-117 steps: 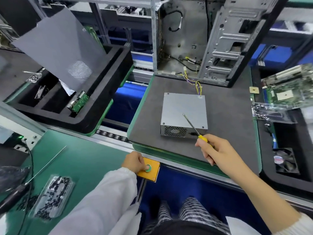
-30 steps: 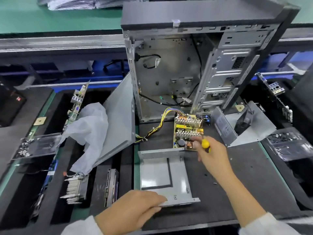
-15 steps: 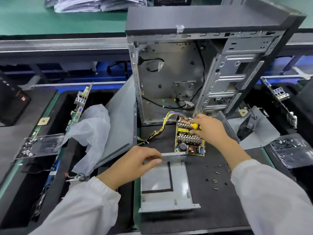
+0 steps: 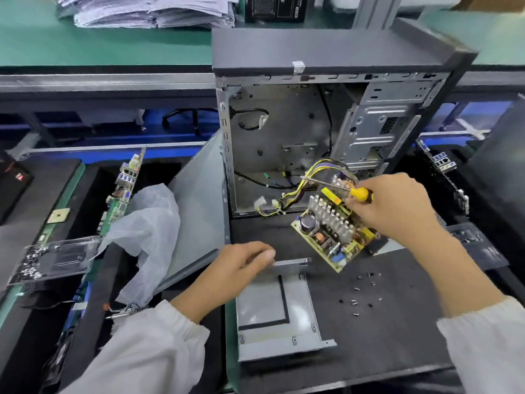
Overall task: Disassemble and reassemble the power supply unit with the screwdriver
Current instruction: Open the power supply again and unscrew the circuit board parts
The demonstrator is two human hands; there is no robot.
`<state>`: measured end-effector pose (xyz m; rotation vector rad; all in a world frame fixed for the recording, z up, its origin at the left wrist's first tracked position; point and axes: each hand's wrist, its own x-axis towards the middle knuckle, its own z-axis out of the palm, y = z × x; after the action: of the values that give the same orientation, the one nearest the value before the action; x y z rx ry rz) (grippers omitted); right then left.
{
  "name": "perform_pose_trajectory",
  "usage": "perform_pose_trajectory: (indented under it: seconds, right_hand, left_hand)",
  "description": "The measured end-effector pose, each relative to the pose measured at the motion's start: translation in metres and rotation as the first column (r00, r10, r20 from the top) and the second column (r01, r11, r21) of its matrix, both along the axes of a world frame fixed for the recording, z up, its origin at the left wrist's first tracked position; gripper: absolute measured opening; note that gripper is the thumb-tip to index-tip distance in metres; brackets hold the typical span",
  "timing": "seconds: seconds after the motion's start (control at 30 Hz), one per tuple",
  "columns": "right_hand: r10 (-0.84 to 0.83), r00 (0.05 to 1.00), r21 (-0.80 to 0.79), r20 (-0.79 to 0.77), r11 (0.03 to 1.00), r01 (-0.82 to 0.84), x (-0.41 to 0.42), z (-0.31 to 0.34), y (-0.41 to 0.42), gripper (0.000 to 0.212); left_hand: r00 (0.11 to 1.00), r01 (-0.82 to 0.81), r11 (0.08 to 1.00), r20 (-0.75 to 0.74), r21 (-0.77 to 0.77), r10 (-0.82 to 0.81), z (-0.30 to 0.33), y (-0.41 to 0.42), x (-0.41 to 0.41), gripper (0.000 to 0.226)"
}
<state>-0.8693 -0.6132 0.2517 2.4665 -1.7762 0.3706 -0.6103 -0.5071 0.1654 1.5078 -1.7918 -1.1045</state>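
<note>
Circuit board [image 4: 331, 231] now lifted off the black mat [image 4: 397, 322], right hand [image 4: 395, 209] fingers gripping it and the screwdriver [image 4: 341, 189].

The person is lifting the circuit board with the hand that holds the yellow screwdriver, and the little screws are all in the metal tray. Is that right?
Not quite. The head view shows the loose screws lying on the dark mat, beside the metal tray, not in it. The right hand does lift the circuit board while holding the screwdriver.

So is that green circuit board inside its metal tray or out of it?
Out. The right hand holds the circuit board tilted above the mat, beside the bare metal tray, together with the screwdriver.
</note>
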Motion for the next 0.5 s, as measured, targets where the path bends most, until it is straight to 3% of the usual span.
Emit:
perform_pose_trajectory:
  seconds: [0.1, 0.2, 0.3, 0.43, 0.5]
  right_hand:
    - [-0.106, 0.982, 0.159, 0.154, 0.984, 0.081, 0.003, -0.009, 0.043, 0.034]
    - [-0.174, 0.95, 0.306, 0.258, 0.948, 0.091, 0.02, -0.042, 0.078, 0.036]
    - [-0.208, 0.93, 0.369, 0.303, 0.925, 0.087, 0.033, -0.071, 0.108, 0.035]
    - [-0.134, 0.967, 0.372, 0.217, 0.927, 0.045, 0.039, -0.082, 0.118, 0.023]
    - [-0.098, 0.984, 0.411, 0.148, 0.911, 0.029, 0.048, -0.084, 0.115, 0.031]
  left_hand:
    - [0.996, -0.013, 0.999, -0.086, 0.046, 0.017, 0.003, -0.001, -0.008, 0.053]
    - [0.966, -0.087, 0.984, -0.226, 0.158, 0.122, -0.001, 0.002, -0.008, 0.042]
    - [0.956, -0.105, 0.961, -0.24, 0.256, 0.168, -0.016, 0.02, 0.002, 0.025]
    - [0.933, -0.146, 0.947, -0.278, 0.287, 0.228, -0.034, 0.044, 0.011, 0.012]
    - [0.916, -0.206, 0.934, -0.279, 0.292, 0.289, -0.043, 0.047, 0.015, 0.013]
